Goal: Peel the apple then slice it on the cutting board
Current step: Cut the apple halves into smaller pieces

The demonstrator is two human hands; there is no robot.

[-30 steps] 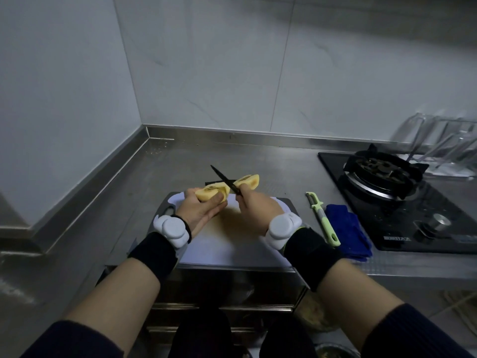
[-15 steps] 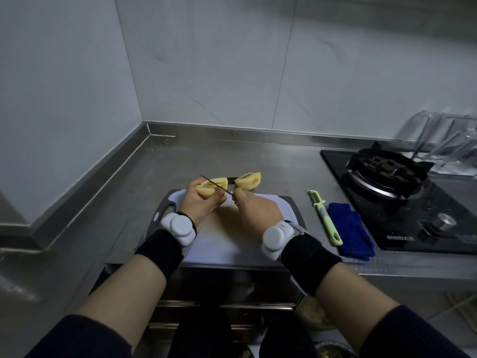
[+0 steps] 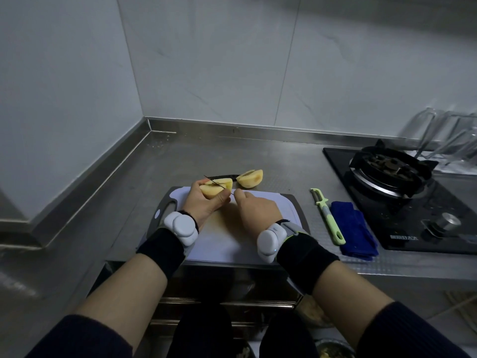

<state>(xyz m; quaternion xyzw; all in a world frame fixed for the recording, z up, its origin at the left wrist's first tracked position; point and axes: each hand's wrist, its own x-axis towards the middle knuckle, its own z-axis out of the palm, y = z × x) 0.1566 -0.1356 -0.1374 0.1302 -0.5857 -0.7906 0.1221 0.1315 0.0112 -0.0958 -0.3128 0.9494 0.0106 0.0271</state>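
Seen from the head camera, the left hand (image 3: 204,206) cups a peeled apple half (image 3: 215,189) over the far edge of the cutting board (image 3: 227,241), while the right hand (image 3: 258,211) grips a thin dark knife (image 3: 218,185) with its blade across the cut face; the other half (image 3: 249,178) lies on the counter (image 3: 180,161) just beyond the board. Judging by this, the core is being cut out in-hand: keep strokes short and shallow, away from the left thumb.

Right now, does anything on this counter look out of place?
Yes: one peeled yellow apple half lies on the steel counter beyond the white cutting board, though slicing belongs on it.
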